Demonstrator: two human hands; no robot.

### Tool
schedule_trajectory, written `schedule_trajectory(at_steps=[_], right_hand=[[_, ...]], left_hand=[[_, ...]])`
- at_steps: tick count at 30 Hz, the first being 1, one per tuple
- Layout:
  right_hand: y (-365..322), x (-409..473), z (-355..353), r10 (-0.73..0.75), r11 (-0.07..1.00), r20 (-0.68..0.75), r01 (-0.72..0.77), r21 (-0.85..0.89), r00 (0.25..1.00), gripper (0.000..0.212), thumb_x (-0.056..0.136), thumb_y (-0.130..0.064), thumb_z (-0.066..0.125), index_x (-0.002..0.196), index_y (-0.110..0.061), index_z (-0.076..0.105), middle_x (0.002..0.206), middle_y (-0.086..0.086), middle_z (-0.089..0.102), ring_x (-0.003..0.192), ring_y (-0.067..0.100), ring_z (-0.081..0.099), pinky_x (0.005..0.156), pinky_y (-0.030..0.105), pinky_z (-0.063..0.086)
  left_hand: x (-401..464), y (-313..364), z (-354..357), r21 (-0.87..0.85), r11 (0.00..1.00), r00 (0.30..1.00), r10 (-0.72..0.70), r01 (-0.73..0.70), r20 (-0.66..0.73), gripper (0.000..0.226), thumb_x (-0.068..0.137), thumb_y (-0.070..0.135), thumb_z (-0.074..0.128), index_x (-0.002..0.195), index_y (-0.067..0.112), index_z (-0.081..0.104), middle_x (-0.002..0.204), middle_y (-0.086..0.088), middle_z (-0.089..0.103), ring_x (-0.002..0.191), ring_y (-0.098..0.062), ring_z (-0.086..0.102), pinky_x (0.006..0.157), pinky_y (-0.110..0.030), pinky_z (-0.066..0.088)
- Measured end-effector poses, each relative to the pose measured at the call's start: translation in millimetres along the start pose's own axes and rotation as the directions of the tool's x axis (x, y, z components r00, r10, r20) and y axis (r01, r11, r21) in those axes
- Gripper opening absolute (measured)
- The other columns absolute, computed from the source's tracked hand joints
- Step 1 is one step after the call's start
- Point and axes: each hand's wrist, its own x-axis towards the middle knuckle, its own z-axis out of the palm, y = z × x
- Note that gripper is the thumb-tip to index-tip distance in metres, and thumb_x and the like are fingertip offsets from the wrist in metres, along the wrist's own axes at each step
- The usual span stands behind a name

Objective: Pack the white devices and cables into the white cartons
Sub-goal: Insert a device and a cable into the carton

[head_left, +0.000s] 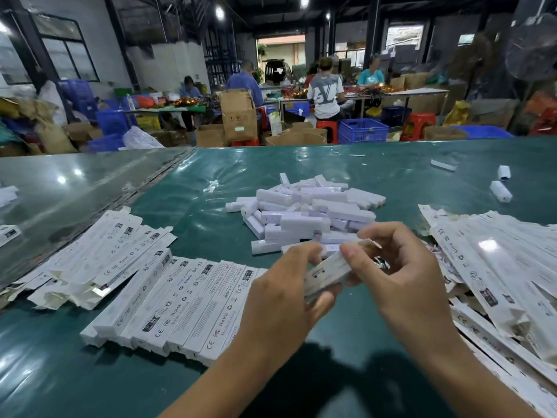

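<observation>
While hands [346, 276] grip carton [327, 274], devices [304, 212] piled.

We look from a single head-worn wide-angle camera, facing forward and down over the green surface [346, 324]. Both hands sit close below us, the left hand [283, 300] and right hand [404, 276] near frame centre. Beyond the surface's far edge we see deep into the workshop, where seated workers [325, 92] appear small.
</observation>
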Motion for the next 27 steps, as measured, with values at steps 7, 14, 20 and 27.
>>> schedule_trajectory(at_steps=[7,14,20,27], right_hand=[[3,9,-7,0.004,0.97,0.159,-0.042,0.237,0.987,0.02,0.084,-0.023,0.075,0.102,-0.026,0.066,0.086,0.004,0.068,0.078,0.02,0.07,0.062,0.032,0.06],[-1,3,-12,-0.409,0.882,0.133,0.429,-0.197,0.903,0.012,0.094,-0.027,0.064,0.1,-0.019,0.072,0.096,-0.006,0.068,0.088,0.012,0.066,0.072,0.014,0.049],[-3,0,-10,-0.492,0.804,0.201,0.53,-0.27,0.847,0.019,0.096,-0.022,0.058,0.11,-0.022,0.071,0.106,-0.008,0.071,0.092,0.012,0.066,0.062,0.025,0.052],[-2,3,-9,-0.247,0.938,0.133,0.272,-0.216,0.96,0.02,0.096,-0.038,0.057,0.102,-0.032,0.075,0.093,-0.015,0.071,0.072,0.006,0.064,0.061,0.018,0.047]], left_hand=[[0,-6,-11,-0.232,0.957,0.962,-0.115,0.174,0.246,0.056,0.092,0.051,0.059,0.142,0.03,0.048,0.115,0.017,0.062,0.096,-0.007,0.063,0.078,-0.029,0.053],[9,-9,-21,-0.21,0.969,0.968,-0.082,0.133,0.236,0.022,0.092,0.036,0.063,0.114,0.038,0.064,0.074,0.029,0.055,0.061,0.001,0.048,0.059,-0.01,0.033],[7,-8,-25,-0.25,0.952,0.941,-0.088,0.176,0.326,0.017,0.095,0.034,0.06,0.107,0.046,0.059,0.072,0.024,0.056,0.059,-0.005,0.049,0.058,-0.015,0.035],[5,-3,-24,-0.232,0.961,0.924,-0.057,0.154,0.378,0.01,0.092,0.042,0.055,0.1,0.046,0.053,0.077,0.015,0.054,0.064,-0.011,0.048,0.06,-0.032,0.044]])
